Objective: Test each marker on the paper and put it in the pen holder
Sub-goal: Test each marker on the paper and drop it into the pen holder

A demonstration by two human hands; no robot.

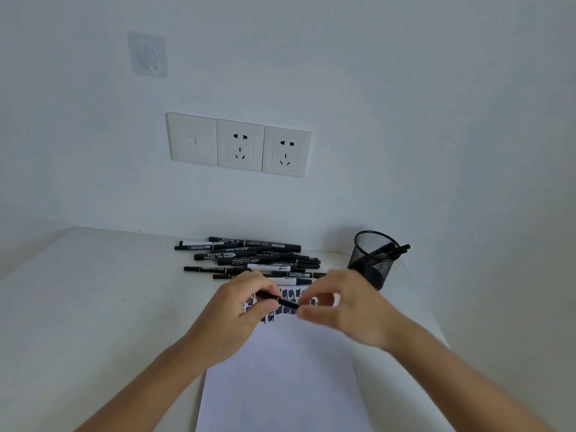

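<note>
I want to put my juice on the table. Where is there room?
Left of the paper the table is bare. It is crowded at the back: the marker pile, the pen holder, and both hands over the scribbles.

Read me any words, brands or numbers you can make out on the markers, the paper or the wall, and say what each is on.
Nothing can be read for certain.
Pile of markers: white and grey label print, too small and blurred to read.
Paper: only black test scribbles, no words.
Wall sockets: no lettering visible.
Mesh pen holder: no label visible.
</note>
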